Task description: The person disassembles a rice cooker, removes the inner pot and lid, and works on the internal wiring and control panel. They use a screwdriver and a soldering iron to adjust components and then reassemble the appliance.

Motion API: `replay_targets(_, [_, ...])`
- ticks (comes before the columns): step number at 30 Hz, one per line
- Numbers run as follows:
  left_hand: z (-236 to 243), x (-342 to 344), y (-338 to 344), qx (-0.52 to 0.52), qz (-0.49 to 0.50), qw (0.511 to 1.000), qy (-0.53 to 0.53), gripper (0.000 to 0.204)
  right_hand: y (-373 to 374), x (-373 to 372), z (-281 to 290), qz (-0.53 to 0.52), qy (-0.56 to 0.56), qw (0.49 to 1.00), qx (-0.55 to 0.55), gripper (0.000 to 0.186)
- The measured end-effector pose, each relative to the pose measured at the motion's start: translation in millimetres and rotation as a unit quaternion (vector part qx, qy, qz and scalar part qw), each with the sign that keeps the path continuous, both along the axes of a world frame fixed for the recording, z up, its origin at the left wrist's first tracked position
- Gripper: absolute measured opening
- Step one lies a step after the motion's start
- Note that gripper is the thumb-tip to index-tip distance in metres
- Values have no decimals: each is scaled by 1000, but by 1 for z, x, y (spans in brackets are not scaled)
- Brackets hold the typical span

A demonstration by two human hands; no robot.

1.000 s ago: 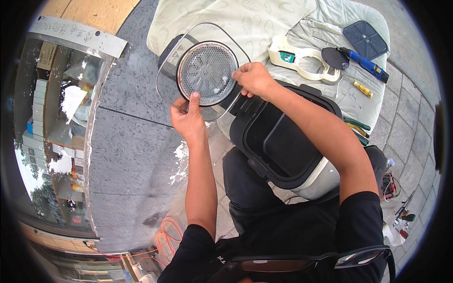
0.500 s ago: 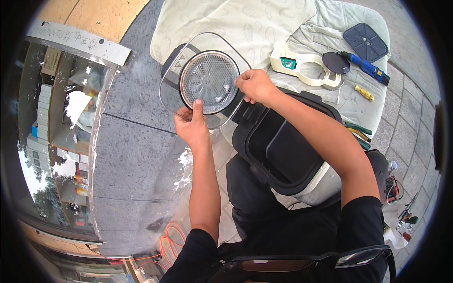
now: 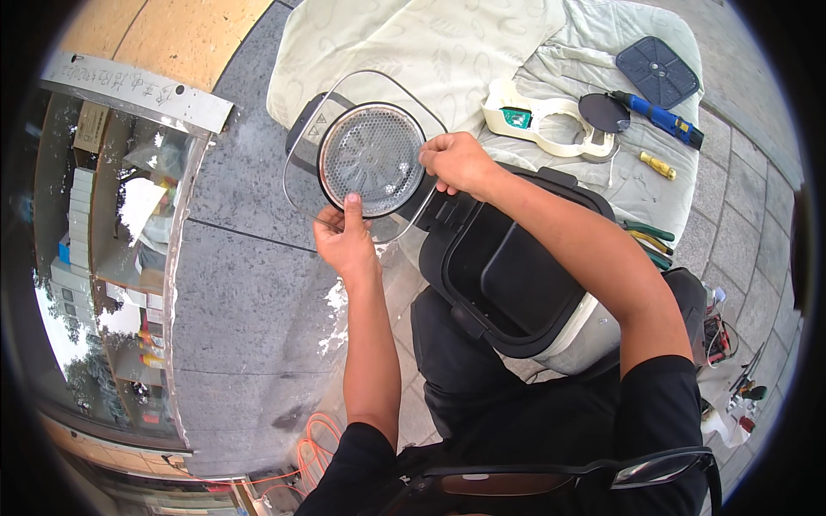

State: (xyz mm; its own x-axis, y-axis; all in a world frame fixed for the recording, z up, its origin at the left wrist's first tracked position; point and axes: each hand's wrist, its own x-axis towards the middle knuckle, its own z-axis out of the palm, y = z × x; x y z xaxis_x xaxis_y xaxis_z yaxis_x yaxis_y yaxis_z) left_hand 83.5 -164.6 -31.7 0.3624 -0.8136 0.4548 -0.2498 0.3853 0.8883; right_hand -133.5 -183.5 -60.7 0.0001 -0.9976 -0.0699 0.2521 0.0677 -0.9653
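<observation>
A black cooker with an empty dark inner basin [image 3: 516, 271] stands against my legs, its hinged lid [image 3: 301, 131] swung up on the far left. On the lid's underside is a round perforated metal cover [image 3: 372, 159] with a dark rim. A clear squarish ring [image 3: 361, 76] surrounds it. My left hand [image 3: 348, 241] grips the lower edge, thumb on the cover's rim and fingers behind the clear ring. At the rim's right side my right hand [image 3: 456, 163] is closed in a pinch. Whatever lies between its fingertips is too small to make out.
On a pale quilted cloth [image 3: 413, 43] lie a cream plastic frame with a green circuit board [image 3: 516, 118], a dark disc [image 3: 600, 112], a blue power tool [image 3: 662, 119], a dark square plate [image 3: 656, 71] and a yellow-handled screwdriver [image 3: 658, 166]. Pliers [image 3: 650, 232] rest beside the basin. An orange cord [image 3: 317, 443] coils lower left.
The whole view has shifted slightly. Both hands keep their places at the perforated cover, with the left thumb still on its rim.
</observation>
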Motion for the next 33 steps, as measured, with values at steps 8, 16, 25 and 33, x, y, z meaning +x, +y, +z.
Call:
replay_targets(8, [-10, 11, 2, -13, -68, 998, -7, 33, -2, -3, -1, 4, -5, 1000, -21, 28])
replay_targets(16, [-14, 10, 4, -7, -82, 996, 19, 34, -4, -13, -7, 34, 51, 998, -18, 34])
replay_targets(25, [-21, 14, -1, -18, -58, 998, -2, 31, -8, -15, -5, 39, 80, 996, -15, 40])
replay_targets(33, [-16, 10, 7, -4, -82, 996, 26, 30, -3, -16, -5, 38, 85, 996, -14, 38])
